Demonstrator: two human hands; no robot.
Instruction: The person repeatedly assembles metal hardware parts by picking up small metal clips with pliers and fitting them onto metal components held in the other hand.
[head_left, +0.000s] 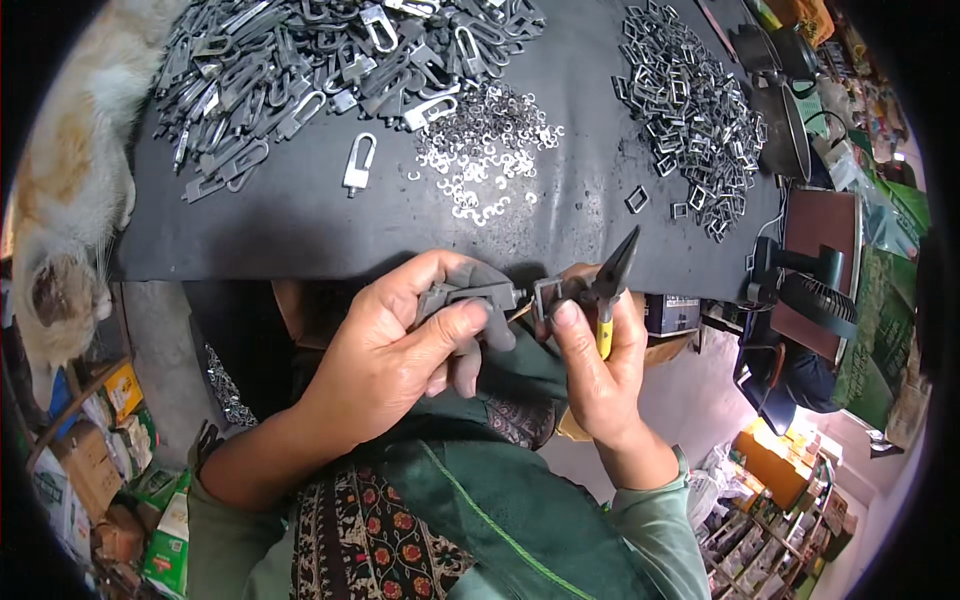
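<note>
My left hand (pixel 400 350) grips a grey metal clasp body (pixel 468 294) between thumb and fingers, just below the near edge of the black mat (pixel 300 215). My right hand (pixel 600 365) holds a small rectangular metal loop (pixel 548 295) at its fingertips, touching the clasp's end. The same hand also holds yellow-handled long-nose pliers (pixel 612 275) with the jaws pointing up and away. Both hands meet above my lap.
On the mat lie a heap of grey clasp bodies (pixel 300 60) at far left, small split rings (pixel 485 145) in the middle, and rectangular loops (pixel 690 110) at right. A cat (pixel 70 180) lies at the left edge. A small fan (pixel 815 300) stands right.
</note>
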